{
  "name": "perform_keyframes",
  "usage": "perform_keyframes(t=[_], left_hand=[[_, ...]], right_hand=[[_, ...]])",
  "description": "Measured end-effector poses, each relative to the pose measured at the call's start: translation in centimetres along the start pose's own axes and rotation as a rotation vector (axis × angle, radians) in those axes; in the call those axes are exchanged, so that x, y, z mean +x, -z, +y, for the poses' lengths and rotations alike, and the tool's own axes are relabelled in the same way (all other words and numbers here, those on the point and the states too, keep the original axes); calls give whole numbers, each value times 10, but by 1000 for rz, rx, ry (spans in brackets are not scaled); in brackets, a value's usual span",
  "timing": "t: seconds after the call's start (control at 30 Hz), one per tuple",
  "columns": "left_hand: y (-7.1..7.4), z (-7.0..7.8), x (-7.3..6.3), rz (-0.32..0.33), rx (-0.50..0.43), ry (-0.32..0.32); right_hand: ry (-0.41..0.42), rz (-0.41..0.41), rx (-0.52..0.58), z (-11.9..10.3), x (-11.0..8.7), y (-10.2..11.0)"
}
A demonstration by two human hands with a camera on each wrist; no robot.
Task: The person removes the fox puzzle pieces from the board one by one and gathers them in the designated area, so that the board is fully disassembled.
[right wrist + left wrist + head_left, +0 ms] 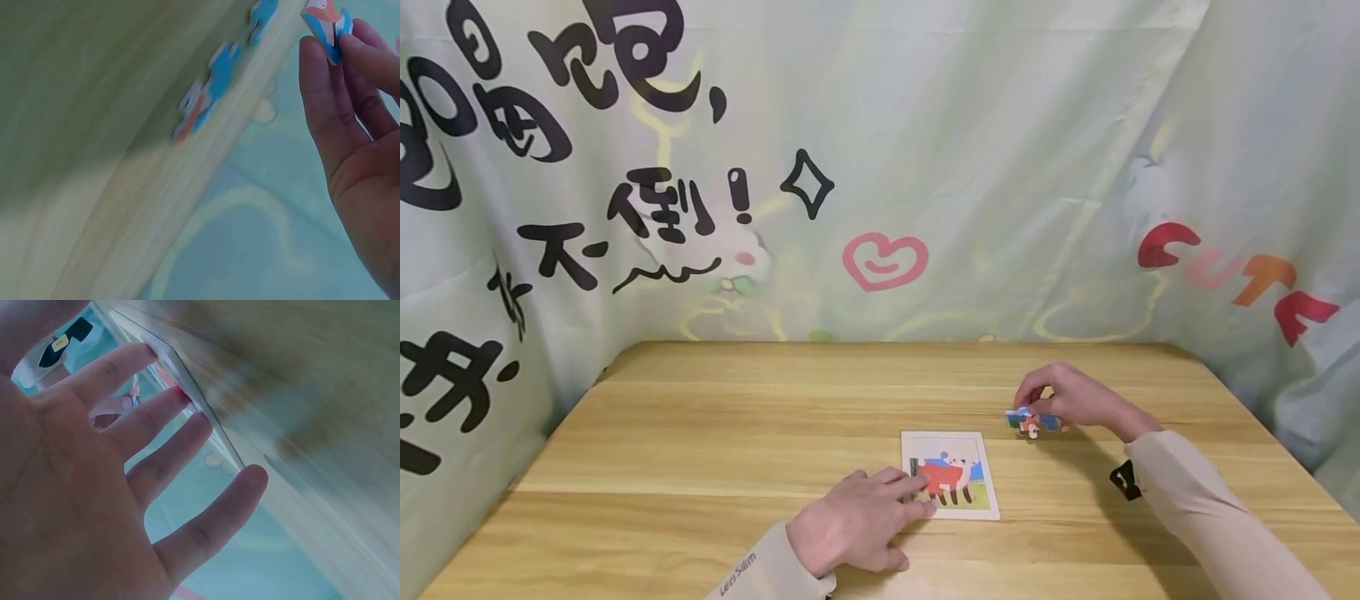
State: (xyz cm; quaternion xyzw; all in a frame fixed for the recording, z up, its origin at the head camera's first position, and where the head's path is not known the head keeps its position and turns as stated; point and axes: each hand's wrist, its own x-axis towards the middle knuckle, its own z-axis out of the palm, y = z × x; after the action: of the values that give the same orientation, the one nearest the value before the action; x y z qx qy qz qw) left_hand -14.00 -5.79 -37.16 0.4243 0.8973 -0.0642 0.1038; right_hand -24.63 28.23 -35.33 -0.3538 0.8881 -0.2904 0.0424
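A white-framed puzzle board (pixel 951 475) with a red animal picture lies on the wooden table (pixel 715 433). My left hand (pixel 857 521) rests flat with straight fingers on the board's left edge; in the left wrist view the fingertips (pixel 187 400) touch the board's rim (pixel 206 419). My right hand (pixel 1060 396) is to the right of the board and pinches a blue and orange puzzle piece (pixel 328 28) above more loose pieces (pixel 1033 423) lying on the table. In the right wrist view those loose pieces (pixel 209 94) lie beside the held one.
A pale printed cloth (pixel 880 167) with black characters, a pink heart and the word CUTE walls in the table on the back and both sides. The table's wooden top stretches wide to the left of the board.
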Motion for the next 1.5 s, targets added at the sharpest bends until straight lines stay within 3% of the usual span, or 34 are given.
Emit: perform_keyframes(t=[0.27, 0.67, 1.03, 1.5], left_hand=[[-1, 0, -1, -5, -20, 0], [0, 1, 1, 13, -60, -12], [0, 4, -1, 6, -29, 3], [-1, 3, -2, 34, -18, -26]], right_hand=[[-89, 18, -32, 16, -17, 13], [-127, 14, -54, 36, -36, 22], [-219, 0, -44, 50, -43, 21], [-244, 17, -106, 52, -44, 20]])
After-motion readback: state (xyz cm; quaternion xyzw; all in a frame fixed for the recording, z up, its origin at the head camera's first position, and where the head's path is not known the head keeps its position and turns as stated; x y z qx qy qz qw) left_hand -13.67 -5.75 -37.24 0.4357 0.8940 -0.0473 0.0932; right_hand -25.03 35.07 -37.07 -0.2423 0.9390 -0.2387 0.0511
